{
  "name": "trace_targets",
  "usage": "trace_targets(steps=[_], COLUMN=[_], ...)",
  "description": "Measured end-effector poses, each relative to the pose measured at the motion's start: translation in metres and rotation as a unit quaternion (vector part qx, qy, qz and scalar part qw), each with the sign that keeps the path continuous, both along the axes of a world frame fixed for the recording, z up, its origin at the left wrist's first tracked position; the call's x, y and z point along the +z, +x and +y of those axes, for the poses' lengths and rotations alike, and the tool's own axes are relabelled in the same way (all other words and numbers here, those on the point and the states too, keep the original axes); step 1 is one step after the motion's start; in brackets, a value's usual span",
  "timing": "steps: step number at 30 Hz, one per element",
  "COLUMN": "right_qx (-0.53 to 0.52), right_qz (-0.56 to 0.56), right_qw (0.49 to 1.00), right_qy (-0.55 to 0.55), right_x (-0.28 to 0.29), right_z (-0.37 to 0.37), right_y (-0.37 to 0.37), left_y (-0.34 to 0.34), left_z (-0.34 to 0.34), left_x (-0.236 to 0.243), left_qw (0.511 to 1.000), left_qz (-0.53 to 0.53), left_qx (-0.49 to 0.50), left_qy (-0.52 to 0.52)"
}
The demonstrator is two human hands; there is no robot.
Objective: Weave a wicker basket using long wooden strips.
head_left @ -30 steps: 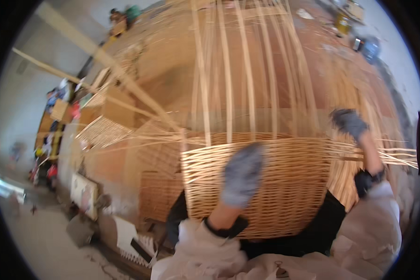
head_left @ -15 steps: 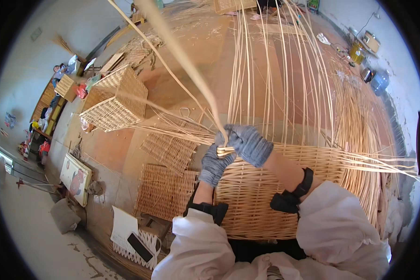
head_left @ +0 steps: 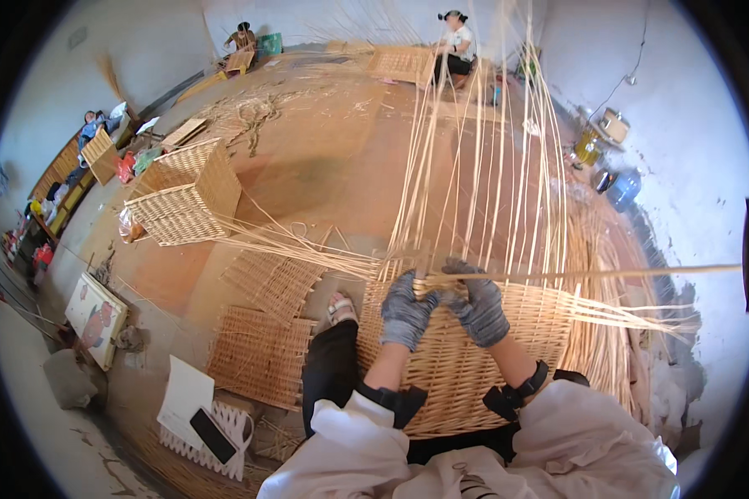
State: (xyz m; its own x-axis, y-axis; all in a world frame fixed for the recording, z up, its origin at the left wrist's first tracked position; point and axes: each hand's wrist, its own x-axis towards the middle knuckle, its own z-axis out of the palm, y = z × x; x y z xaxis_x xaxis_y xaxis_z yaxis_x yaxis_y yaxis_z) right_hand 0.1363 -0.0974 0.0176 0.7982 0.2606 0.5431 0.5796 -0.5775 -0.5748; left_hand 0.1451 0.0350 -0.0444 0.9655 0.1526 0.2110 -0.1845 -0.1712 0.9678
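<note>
A woven wicker panel (head_left: 462, 387) lies across my lap, and long pale willow rods (head_left: 483, 191) stand out from its far edge. My left hand (head_left: 406, 314), in a grey knitted glove, is closed on that edge left of centre. Close beside it, my right hand (head_left: 479, 309), gloved alike, is closed on a willow rod (head_left: 616, 273) that stretches far to the right. The fingertips of both hands are partly hidden by the weave and blurred. Bundled rod ends stick out at the panel's left (head_left: 308, 251) and right (head_left: 624, 316) sides.
A wicker basket (head_left: 187, 195) lies left, with flat woven panels (head_left: 258, 353) nearer me. A phone (head_left: 213, 435) rests on white paper at lower left. Loose willow rods (head_left: 595, 249) are heaped right. Two people (head_left: 455, 50) sit working at the back; another (head_left: 91, 126) is far left.
The long rod has swung from pointing up and left to lying out toward the right. Both hands have moved a little right and down, and the view has risen, showing people at the back.
</note>
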Motion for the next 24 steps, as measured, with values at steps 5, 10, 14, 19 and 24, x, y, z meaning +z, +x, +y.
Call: trace_targets(steps=[5, 10, 14, 19, 24], right_qx=[0.071, 0.073, 0.097, 0.073, 0.245], right_qz=[0.191, 0.165, 0.167, 0.152, 0.175], right_qw=[0.909, 0.919, 0.914, 0.931, 0.835], right_qy=[0.363, 0.351, 0.356, 0.324, 0.461], right_x=[0.014, 0.012, 0.004, 0.000, 0.001], right_z=[-0.015, -0.005, 0.000, 0.011, 0.036], right_y=[-0.032, -0.047, -0.040, -0.028, 0.004], left_y=[-0.071, -0.129, -0.126, -0.049, -0.030], left_z=[-0.030, -0.012, 0.004, 0.017, 0.009], left_x=[0.041, 0.022, -0.003, 0.022, 0.002], left_qw=[0.996, 0.993, 0.995, 0.966, 0.985], left_qz=[-0.079, -0.088, -0.057, -0.116, -0.098], left_qx=[0.044, 0.035, -0.015, 0.015, -0.080], left_qy=[0.008, 0.064, -0.074, 0.230, -0.120])
